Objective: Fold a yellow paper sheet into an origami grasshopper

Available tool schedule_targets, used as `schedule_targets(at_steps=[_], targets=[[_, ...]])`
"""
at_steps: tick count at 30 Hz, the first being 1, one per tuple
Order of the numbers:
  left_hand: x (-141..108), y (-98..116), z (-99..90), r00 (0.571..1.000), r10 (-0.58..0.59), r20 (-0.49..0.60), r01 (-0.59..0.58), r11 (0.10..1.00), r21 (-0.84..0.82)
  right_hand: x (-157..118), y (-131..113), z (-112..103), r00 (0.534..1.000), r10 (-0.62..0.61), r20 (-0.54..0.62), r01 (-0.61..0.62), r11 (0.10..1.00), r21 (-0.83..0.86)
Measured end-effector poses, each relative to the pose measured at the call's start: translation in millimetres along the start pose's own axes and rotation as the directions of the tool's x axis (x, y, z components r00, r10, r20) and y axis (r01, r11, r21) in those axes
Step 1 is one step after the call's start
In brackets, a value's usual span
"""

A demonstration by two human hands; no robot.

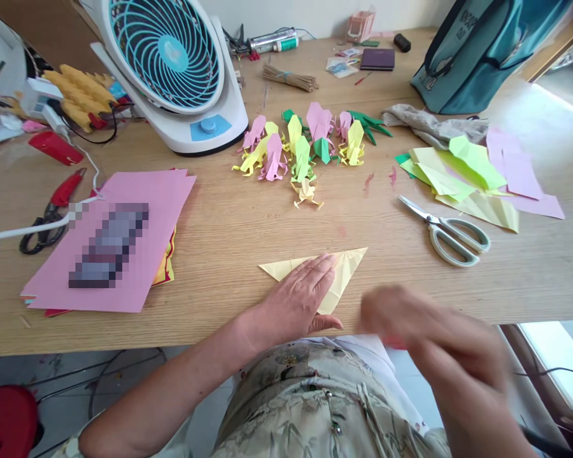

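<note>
the left hand [293, 298] lies open on the paper [346, 270], best pressed evenly, but i can't tell if the blurred right hand [424, 324] grips anything.

There were two hands, one left hand [298, 292] and one right hand [396, 312], and one folded pale yellow paper [346, 270]. Of folded paper figures, I counted four pink figures [274, 156], three yellow figures [354, 143] and one small cream figure [307, 193]; the green figures [302, 159] were at least three, but they overlapped, so their exact number was not clear. There was one pair of scissors [430, 219] and one red-and-black cutter [67, 189]. The worktop [210, 242] was one, with one fan [174, 54], one stick bundle [291, 77], one purple booklet [377, 59], one teal bag [472, 63], one grey cloth [427, 124] and one stack of coloured sheets [124, 296]. The red stool [7, 416] was also one.
</note>
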State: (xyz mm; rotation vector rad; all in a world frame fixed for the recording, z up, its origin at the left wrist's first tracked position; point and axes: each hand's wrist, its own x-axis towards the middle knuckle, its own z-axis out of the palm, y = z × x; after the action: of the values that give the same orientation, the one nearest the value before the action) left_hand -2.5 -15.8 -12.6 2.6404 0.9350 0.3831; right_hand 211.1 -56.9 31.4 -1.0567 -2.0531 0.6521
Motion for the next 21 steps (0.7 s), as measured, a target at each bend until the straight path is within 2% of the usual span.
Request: schedule_targets(at_steps=[2,4,5,7,15,21], targets=[[-3,-1,0.4,1.000,0.004,0.011,-0.004,1.000,-0.016,10,15,11,1.000,0.022,0.023,-0.018,0.987,-0.159],[-4,-1,-1.1,0.999,0.008,0.043,-0.008,1.000,0.000,15,33,20,0.994,0.041,0.105,-0.001,0.934,-0.357],[-5,-1,-2.2,0.998,0.004,0.063,-0.005,1.000,0.015,15,40,23,0.984,0.055,0.170,0.023,0.903,-0.429],[-5,0,-4.4,0.995,-0.021,0.092,0.017,0.999,0.042,13,49,27,0.971,0.101,0.218,0.027,0.855,-0.517],[-8,8,-8.3,0.982,-0.142,0.122,0.129,0.985,0.113,5,42,31,0.958,0.208,0.199,-0.042,0.786,-0.617],[-32,8,-14.0,0.967,-0.226,0.118,0.206,0.966,0.159,3,43,33,0.958,0.214,0.189,-0.042,0.761,-0.647]])
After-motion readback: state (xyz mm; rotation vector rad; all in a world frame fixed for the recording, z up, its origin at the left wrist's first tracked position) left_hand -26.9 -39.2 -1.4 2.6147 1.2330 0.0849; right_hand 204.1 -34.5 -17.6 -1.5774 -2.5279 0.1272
